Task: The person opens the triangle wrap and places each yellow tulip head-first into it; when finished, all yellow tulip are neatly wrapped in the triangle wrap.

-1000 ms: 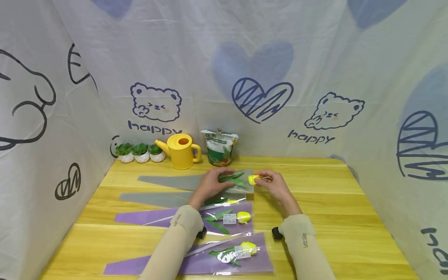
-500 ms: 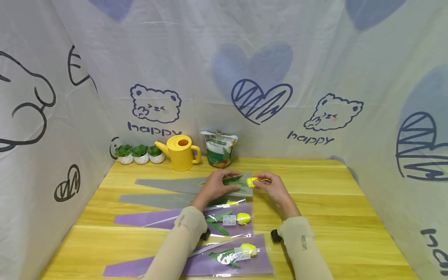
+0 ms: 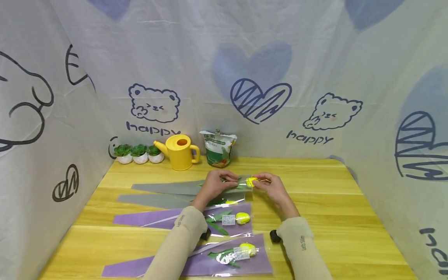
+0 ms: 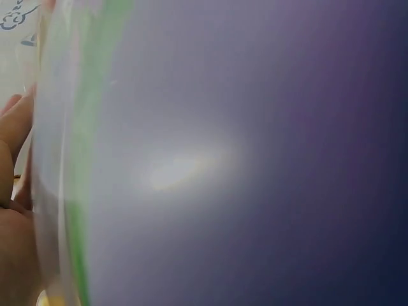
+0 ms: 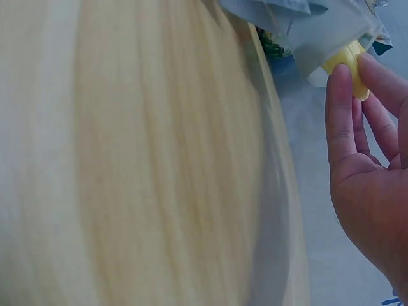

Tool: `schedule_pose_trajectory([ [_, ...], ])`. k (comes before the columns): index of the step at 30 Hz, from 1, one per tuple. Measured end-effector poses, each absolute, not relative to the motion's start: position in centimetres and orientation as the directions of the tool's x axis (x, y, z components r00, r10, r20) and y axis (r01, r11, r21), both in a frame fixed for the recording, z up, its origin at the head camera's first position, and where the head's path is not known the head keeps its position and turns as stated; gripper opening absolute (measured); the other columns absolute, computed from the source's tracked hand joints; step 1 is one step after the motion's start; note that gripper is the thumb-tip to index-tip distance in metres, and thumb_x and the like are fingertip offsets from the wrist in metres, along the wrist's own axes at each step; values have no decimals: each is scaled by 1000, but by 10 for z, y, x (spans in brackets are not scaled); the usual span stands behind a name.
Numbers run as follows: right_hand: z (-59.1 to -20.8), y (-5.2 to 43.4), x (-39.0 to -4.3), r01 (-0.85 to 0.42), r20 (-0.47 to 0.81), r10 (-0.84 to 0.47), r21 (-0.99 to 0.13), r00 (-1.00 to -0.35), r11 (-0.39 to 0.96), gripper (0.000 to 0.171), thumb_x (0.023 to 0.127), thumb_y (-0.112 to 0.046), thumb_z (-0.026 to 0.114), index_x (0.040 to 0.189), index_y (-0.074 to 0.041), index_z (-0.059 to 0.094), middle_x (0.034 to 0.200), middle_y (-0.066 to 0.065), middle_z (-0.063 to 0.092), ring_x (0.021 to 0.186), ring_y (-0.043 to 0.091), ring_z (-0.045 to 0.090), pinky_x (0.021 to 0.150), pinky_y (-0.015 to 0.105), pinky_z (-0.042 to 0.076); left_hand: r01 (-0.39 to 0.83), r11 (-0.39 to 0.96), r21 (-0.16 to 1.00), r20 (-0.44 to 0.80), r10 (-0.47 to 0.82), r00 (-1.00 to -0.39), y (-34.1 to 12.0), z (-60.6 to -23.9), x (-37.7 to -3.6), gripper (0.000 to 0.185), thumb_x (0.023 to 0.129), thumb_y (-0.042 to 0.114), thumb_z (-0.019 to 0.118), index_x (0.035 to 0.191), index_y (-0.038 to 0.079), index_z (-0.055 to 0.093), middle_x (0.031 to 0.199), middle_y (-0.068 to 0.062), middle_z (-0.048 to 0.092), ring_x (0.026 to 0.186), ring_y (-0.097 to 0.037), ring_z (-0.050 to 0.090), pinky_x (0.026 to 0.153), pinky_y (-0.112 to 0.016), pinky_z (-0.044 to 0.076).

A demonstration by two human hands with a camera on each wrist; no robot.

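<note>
A yellow artificial tulip [image 3: 250, 181] lies mostly inside a grey clear-fronted flower sleeve [image 3: 162, 189], its bloom at the sleeve's wide right end. My right hand [image 3: 274, 188] pinches the bloom between thumb and fingertips; in the right wrist view the yellow bloom [image 5: 344, 62] shows between them. On the left, my left hand [image 3: 217, 185] holds the sleeve near the green leaves, thumb and fingers brought together over them. Part of the stem and leaves is hidden under that hand. Blurred plastic fills most of the left wrist view, with the hand [image 4: 16, 210] at its left edge.
Below lie another grey sleeve [image 3: 147, 200] with a tulip and two purple sleeves, one in the middle [image 3: 147, 217] and one nearest [image 3: 199, 266]. At the back stand potted succulents [image 3: 139, 153], a yellow watering can [image 3: 180, 153] and a clipped bag [image 3: 217, 149].
The left fingers have drawn together over the leaves, from spread to closed on the sleeve. The grey sleeve has slid slightly left and nearer; the right hand keeps its pinch on the bloom.
</note>
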State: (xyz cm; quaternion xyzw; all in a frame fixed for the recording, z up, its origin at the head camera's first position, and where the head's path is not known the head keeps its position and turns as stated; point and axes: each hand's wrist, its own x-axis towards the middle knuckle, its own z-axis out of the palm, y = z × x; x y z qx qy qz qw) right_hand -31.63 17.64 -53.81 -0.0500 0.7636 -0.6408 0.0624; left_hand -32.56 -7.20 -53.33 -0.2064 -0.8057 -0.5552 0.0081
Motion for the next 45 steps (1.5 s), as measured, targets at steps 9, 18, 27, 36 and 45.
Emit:
schedule_pose_trajectory([
  [9, -530, 169, -317, -41, -12, -187, -960, -982, 276, 33, 96, -7, 73, 127, 2, 69, 127, 20, 69, 104, 20, 72, 88, 28, 58, 349, 251, 903, 262, 321, -910, -68, -530, -325, 17, 86, 13, 85, 102, 12, 82, 97, -6, 80, 85, -17, 76, 77, -28, 61],
  [18, -526, 167, -316, -16, -49, -191, -946, -980, 323, 34, 94, -14, 77, 124, 0, 70, 131, 18, 69, 108, 24, 71, 93, 33, 58, 324, 215, 921, 247, 318, -915, -66, -526, -322, 19, 84, 12, 86, 102, 10, 81, 98, -7, 80, 86, -17, 76, 76, -27, 61],
  [27, -530, 168, -317, -38, -30, -230, -957, -973, 286, 33, 91, -17, 81, 118, 1, 72, 127, 16, 72, 108, 25, 73, 91, 32, 58, 353, 215, 911, 268, 344, -900, -61, -525, -321, 20, 87, 14, 85, 105, 7, 80, 98, -6, 80, 87, -19, 76, 76, -29, 61],
  [36, -535, 165, -321, -26, -42, -241, -962, -970, 273, 31, 91, -11, 81, 117, 3, 72, 128, 19, 71, 104, 20, 73, 88, 29, 58, 351, 206, 913, 271, 335, -902, -58, -527, -321, 16, 86, 12, 84, 102, 7, 81, 97, -9, 80, 88, -23, 76, 76, -27, 60],
  [45, -534, 165, -318, -52, -20, -253, -961, -967, 273, 31, 91, -13, 80, 117, 3, 73, 126, 19, 72, 101, 17, 73, 87, 26, 58, 360, 232, 904, 274, 333, -902, -58, -528, -322, 16, 86, 11, 85, 102, 7, 81, 97, -7, 80, 87, -19, 75, 73, -25, 58],
])
